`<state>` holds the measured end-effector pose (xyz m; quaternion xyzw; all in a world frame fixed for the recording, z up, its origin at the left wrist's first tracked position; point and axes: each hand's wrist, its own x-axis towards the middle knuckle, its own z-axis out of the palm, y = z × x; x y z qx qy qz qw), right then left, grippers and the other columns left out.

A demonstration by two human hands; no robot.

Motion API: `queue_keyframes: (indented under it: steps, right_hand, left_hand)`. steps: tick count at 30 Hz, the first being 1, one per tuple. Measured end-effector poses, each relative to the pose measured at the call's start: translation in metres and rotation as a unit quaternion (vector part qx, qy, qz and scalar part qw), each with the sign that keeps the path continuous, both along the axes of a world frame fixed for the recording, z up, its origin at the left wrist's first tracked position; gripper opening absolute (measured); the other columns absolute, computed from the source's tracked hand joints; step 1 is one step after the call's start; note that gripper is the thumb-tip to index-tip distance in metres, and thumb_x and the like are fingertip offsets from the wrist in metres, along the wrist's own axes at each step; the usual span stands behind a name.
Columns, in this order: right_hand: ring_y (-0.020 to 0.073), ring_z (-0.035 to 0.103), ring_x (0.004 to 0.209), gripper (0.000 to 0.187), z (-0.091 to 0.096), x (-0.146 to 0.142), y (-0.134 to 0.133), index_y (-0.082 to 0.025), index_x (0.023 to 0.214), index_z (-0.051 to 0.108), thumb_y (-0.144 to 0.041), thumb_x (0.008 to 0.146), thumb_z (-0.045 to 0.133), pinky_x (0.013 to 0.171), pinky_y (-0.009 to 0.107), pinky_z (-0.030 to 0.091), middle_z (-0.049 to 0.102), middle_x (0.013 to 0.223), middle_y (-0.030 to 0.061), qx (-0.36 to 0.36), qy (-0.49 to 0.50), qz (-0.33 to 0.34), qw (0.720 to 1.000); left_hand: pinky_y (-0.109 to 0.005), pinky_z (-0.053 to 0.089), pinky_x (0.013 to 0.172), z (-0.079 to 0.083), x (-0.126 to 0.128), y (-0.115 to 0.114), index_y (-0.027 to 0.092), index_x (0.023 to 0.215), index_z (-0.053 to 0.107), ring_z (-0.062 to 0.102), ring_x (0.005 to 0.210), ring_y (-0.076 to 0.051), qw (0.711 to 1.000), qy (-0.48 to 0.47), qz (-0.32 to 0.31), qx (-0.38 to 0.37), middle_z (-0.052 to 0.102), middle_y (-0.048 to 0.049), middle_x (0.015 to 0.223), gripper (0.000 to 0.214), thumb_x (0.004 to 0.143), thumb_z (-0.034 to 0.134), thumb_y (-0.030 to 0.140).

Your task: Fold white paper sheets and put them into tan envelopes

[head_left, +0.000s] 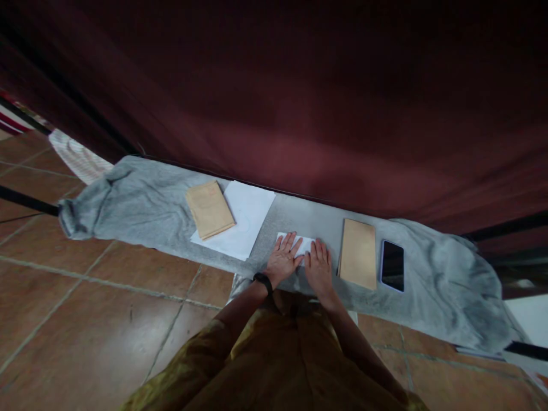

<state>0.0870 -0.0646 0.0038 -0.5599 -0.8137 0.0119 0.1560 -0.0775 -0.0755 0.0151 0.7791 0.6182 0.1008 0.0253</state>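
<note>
Both my hands lie flat on a small folded white paper (299,242) on a grey cloth-covered surface (141,211). My left hand (283,260), with a black band on its wrist, has its fingers spread over the paper's left part. Beside it, my right hand (319,266) presses the paper's right part with fingers stretched out. Most of the paper is hidden under my hands.
A brown envelope (358,253) and a dark phone (393,265) lie to the right of my hands. To the left, another brown envelope (209,209) rests on white sheets (248,220). A dark red curtain (299,97) hangs behind. Brown floor tiles (85,308) surround.
</note>
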Motion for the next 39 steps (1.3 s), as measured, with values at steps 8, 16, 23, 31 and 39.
queue_keyframes:
  steps: [8,16,23,31,39]
  right_hand:
    - [0.0294,0.036,0.148,0.051,0.004,-0.022,0.003,-0.007,0.152,0.042,-0.024,0.106,0.029,0.118,0.054,0.029,0.043,0.157,0.0198,0.007,-0.002,0.075,0.997]
    - [0.0298,0.038,0.146,0.054,-0.003,-0.009,0.003,-0.008,0.155,0.038,-0.030,0.106,0.033,0.118,0.053,0.030,0.039,0.160,0.0195,0.016,-0.028,0.042,0.999]
    - [0.0300,0.040,0.144,0.059,-0.005,0.005,0.000,-0.004,0.156,0.033,-0.034,0.105,0.035,0.119,0.051,0.029,0.040,0.158,0.0222,0.022,-0.024,0.025,0.999]
    - [0.0294,0.038,0.146,0.058,-0.005,0.015,-0.009,-0.005,0.156,0.033,-0.034,0.106,0.032,0.120,0.050,0.025,0.040,0.159,0.0196,0.018,-0.025,0.010,0.999]
    - [0.0286,0.040,0.145,0.056,-0.005,0.020,-0.017,-0.006,0.156,0.035,-0.031,0.106,0.029,0.120,0.050,0.027,0.043,0.157,0.0183,0.017,-0.009,-0.011,1.000]
  left_hand:
    - [-0.051,0.017,0.126,-0.004,0.000,0.000,0.018,0.159,0.030,0.024,0.154,-0.026,1.000,0.006,-0.008,-0.002,0.029,-0.0134,0.165,0.060,0.102,0.039,0.034]
    - [-0.047,0.018,0.127,-0.002,-0.005,-0.003,0.012,0.156,0.034,0.026,0.154,-0.024,1.000,-0.008,0.008,0.014,0.032,-0.0140,0.164,0.059,0.104,0.034,0.040]
    - [-0.046,0.021,0.126,0.004,-0.021,-0.011,0.010,0.157,0.031,0.026,0.154,-0.025,0.998,-0.003,0.062,0.004,0.035,-0.0155,0.162,0.064,0.103,0.033,0.046]
    - [-0.050,0.024,0.125,0.005,-0.028,-0.019,0.009,0.159,0.027,0.028,0.152,-0.027,0.996,-0.006,0.091,0.007,0.034,-0.0180,0.162,0.067,0.104,0.030,0.048]
    - [-0.049,0.023,0.125,0.001,-0.030,-0.021,0.006,0.157,0.030,0.027,0.153,-0.028,0.994,0.001,0.106,0.009,0.032,-0.0185,0.162,0.068,0.104,0.031,0.049]
